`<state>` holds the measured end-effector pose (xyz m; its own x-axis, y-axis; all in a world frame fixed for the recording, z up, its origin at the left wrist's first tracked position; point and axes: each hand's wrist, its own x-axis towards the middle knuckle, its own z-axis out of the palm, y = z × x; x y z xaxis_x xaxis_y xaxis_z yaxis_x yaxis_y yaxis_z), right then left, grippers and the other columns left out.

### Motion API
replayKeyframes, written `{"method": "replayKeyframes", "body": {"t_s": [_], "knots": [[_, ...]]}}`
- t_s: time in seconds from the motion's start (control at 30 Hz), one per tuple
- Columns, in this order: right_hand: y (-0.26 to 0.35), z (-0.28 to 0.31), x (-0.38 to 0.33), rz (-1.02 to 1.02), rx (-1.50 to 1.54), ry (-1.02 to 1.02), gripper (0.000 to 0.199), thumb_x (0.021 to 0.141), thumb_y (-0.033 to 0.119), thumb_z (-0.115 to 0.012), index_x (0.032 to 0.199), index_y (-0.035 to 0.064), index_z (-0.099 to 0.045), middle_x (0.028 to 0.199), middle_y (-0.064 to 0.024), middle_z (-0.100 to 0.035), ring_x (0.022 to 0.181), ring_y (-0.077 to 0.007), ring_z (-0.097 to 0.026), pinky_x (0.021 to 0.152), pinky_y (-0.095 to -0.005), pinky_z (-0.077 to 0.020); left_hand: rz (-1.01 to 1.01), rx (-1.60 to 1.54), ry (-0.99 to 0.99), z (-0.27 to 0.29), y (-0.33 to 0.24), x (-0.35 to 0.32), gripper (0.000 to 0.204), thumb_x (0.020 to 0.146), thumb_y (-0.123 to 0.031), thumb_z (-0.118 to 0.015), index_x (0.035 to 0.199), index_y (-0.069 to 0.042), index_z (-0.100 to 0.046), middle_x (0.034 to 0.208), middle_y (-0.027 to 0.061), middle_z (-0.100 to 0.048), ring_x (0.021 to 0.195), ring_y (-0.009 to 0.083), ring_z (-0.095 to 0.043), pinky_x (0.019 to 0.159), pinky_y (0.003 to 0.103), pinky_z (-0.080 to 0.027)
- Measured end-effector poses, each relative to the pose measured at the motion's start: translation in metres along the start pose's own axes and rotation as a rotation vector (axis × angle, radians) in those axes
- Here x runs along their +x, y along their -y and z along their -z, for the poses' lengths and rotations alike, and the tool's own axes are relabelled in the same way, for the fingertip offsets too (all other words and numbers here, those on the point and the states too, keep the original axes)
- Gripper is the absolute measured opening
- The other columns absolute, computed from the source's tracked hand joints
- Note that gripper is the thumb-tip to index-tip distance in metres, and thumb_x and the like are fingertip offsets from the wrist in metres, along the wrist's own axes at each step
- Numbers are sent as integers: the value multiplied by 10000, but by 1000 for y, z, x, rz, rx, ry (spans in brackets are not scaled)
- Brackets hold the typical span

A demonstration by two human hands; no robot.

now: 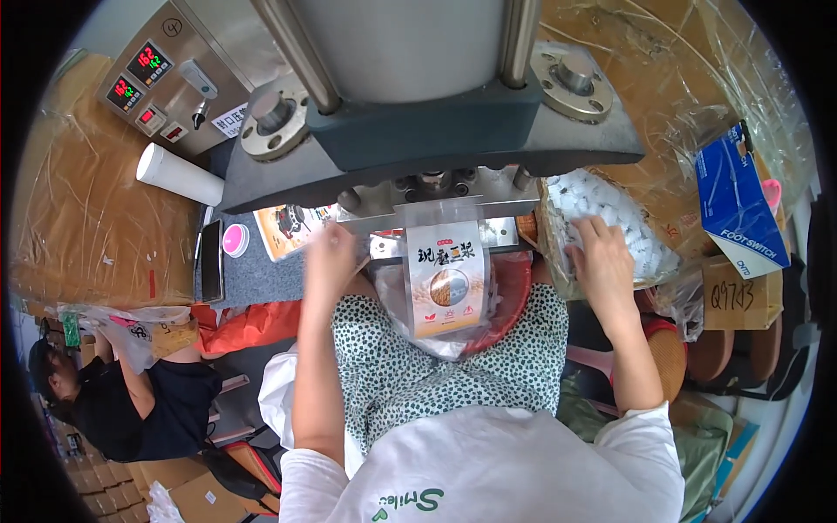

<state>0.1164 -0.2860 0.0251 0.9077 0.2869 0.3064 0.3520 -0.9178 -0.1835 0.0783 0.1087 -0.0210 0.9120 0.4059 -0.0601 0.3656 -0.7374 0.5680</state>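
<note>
A printed white-and-tan pouch (pixel 447 288) hangs by its top edge at the jaws of the metal press (pixel 436 202). Its lower part lies over a red basin (pixel 516 307) lined with clear plastic on my lap. My left hand (pixel 331 259) is raised left of the pouch, beside the printed pouches (pixel 289 234) on the grey mat; motion blurs its fingers. On the right, my right hand (pixel 603 261) reaches over a heap of small white plastic pieces (pixel 593 197), its fingers bent and apart at the pile's edge. Whether a piece is under its fingertips is hidden.
The press's thick plate and posts (pixel 318 83) overhang the work. A control panel (pixel 166 78) stands back left, above a white cylinder (pixel 179 174), pink-lidded tub (pixel 235 240) and phone (pixel 210 261). A blue box (pixel 741 200) sits right. Another person (pixel 131 392) works at left.
</note>
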Motion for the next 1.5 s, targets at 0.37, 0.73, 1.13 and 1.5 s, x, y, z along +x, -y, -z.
{"method": "replayKeyframes", "body": {"t_s": [0.37,0.73,1.13,1.5], "knots": [[-4,-4,14,46,396,90,266,842,-56,-669,1106,-33,-661,1002,-240,-705,943,-428,-683,816,-468,-547,-389,371,-405,-28,55,19,574,945,-247,-612,1440,12,-477,1542,249,-395,1496,460,-284,1225,601,-187],[14,29,14,-66,545,92,241,920,-67,-618,1152,-18,-663,1065,-152,-703,973,-258,-692,890,-344,-535,-362,334,-379,-16,55,-95,553,819,38,-645,1366,-12,-578,1290,220,-639,1169,401,-618,977,471,-478],[110,0,3,436,906,233,157,983,49,-667,1134,8,-675,1196,-120,-742,1147,-167,-680,1020,-346,-512,-473,-83,-192,3,-43,-140,395,715,105,-640,1065,-56,-726,955,152,-719,905,359,-713,789,427,-564],[77,16,2,-16,923,251,299,969,40,-671,1265,-6,-660,1130,-115,-747,1074,-186,-704,898,-307,-539,186,-1085,469,-51,-53,-79,280,1025,-174,-656,1103,90,-703,1004,98,-747,840,146,-717,713,301,-585]]}}
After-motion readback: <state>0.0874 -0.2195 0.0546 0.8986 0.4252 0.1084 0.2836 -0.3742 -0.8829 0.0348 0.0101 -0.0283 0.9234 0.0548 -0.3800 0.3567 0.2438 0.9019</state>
